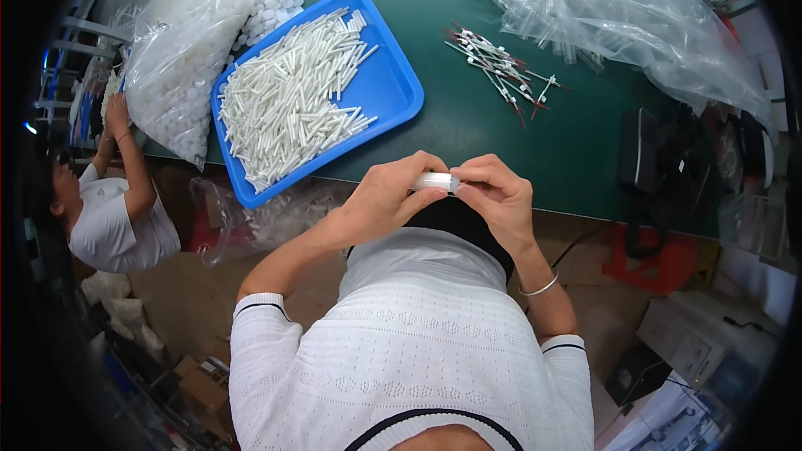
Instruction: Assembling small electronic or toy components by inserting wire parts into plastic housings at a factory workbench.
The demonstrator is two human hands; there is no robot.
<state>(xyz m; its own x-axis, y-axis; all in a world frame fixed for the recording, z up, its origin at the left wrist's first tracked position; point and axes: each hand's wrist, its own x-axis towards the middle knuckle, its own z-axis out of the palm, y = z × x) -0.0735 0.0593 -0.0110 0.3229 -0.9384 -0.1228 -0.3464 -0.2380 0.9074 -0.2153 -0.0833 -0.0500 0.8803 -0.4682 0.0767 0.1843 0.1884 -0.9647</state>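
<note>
Both hands, left and right, pinched one white tube endwise; any slip risked dropping it off the table.

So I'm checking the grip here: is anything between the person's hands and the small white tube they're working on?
Nothing visible. The left hand and right hand both pinch the white tube directly with bare fingertips, held over the near edge of the green table. The blue tray of tubes lies apart, further back.

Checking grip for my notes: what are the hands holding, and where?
A small white tube, held by both ends: left hand on one, right hand on the other.
</note>
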